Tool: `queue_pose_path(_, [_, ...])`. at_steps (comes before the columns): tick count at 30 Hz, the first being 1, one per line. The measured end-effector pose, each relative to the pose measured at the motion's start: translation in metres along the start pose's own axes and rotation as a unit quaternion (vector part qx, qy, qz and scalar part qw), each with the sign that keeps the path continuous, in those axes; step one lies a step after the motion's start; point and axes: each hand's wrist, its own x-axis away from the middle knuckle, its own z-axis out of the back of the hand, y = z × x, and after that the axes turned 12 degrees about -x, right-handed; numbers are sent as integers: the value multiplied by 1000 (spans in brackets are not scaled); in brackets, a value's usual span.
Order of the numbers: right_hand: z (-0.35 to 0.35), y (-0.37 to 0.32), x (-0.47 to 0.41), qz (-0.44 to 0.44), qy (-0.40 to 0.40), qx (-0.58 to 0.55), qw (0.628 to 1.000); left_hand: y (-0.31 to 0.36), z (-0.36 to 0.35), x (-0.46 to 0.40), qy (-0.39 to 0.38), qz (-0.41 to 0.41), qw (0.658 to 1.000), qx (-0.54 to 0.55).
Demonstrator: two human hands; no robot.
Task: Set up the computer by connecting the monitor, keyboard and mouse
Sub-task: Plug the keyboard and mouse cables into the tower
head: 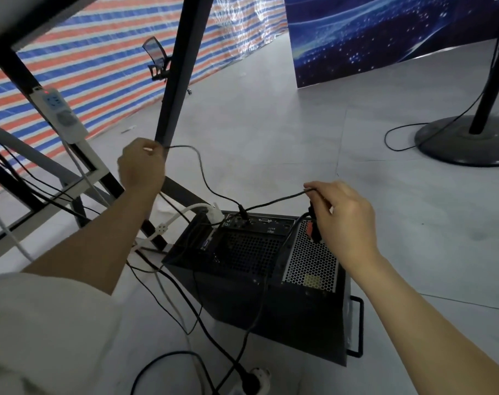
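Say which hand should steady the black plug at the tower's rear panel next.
Probably right. The right hand hangs directly over the computer tower rear panel, pinching one thin black cable just above the plugged-in connector. The left hand grips another cable farther off, by the desk leg.

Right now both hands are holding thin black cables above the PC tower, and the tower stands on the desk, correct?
Not quite. The head view shows the tower on the floor beside the desk legs, not on the desk. The rest holds: the left hand and right hand each hold a thin black cable above it.
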Motion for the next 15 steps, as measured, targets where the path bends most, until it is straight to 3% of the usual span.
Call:
queue_pose_path(3, [-3, -2, -2, 28, 53, 17, 998, -50, 1, -6, -16, -26, 972, -231])
queue_pose_path(5, [-6, -4, -5, 42, 73, 14, 996, -80, -2, -2, -115, -33, 920, -373])
queue_pose_path(7, [-10, -6, -7, 59, 51, -4, 997, -96, -4, 4, -221, -64, 871, -435])
queue_pose_path(8, [-12, -8, -6, 66, 29, -10, 997, -97, -6, 6, -235, -91, 861, -443])
queue_pose_path(10, [-17, -11, 0, 61, -15, -13, 998, -84, -7, 9, -190, -145, 885, -399])
queue_pose_path(13, [-22, -14, 9, -12, -70, -28, 997, -43, -5, 14, -97, -247, 929, -258])
queue_pose_path(15, [-24, -16, 10, -50, -91, -57, 993, -10, -3, 29, -116, -332, 923, -154])
